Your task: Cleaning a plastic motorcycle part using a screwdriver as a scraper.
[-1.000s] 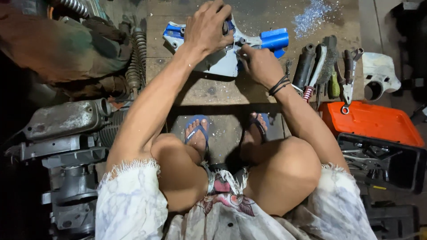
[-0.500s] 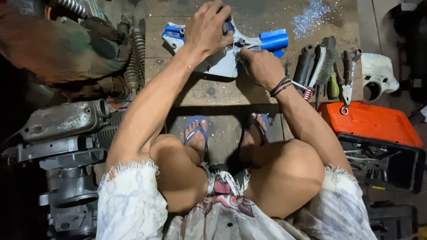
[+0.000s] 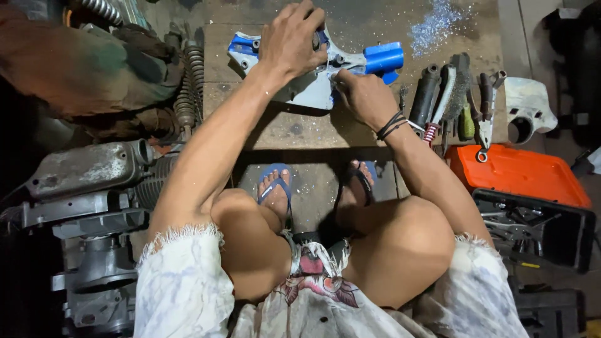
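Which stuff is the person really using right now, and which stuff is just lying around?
In use:
- blue and grey metal part, under the left hand
- right hand, pressing at its middle

Lying about:
- row of hand tools
- orange case lid
- white plastic cover
- coil springs
- grey engine parts

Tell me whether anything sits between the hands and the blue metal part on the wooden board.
Nothing visible does. The left hand lies directly on the blue metal part, and the right hand touches its near edge. The hand tools lie off to the right.
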